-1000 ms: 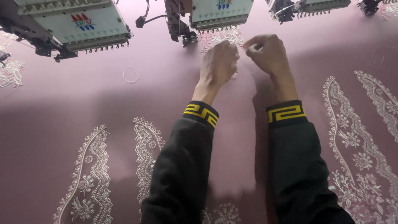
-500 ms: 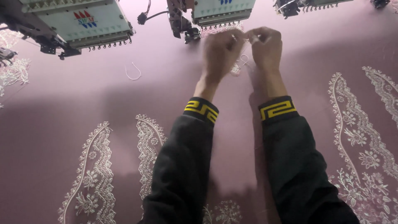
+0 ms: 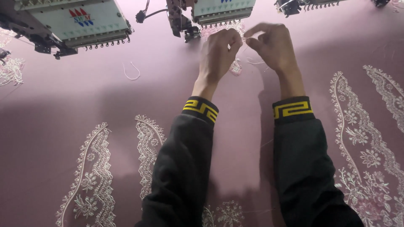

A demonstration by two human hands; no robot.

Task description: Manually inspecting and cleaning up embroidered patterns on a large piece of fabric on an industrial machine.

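Mauve-pink stretched fabric sheet (image 3: 63,96) fills whole view as work surface. White lace-like embroidered floral bands (image 3: 90,172) run along lower left, centre, right edge. Pale green boxy embroidery machine heads (image 3: 80,21) with dark metal needle assemblies line top edge. Loose white thread loop (image 3: 131,72) lies below. Light soft, arm shadows across cloth.

Embroidery heads (image 3: 80,23) block the far edge just beyond the left hand (image 3: 219,52) and right hand (image 3: 273,46); nearer than the heads, flat fabric (image 3: 84,96) lies open.
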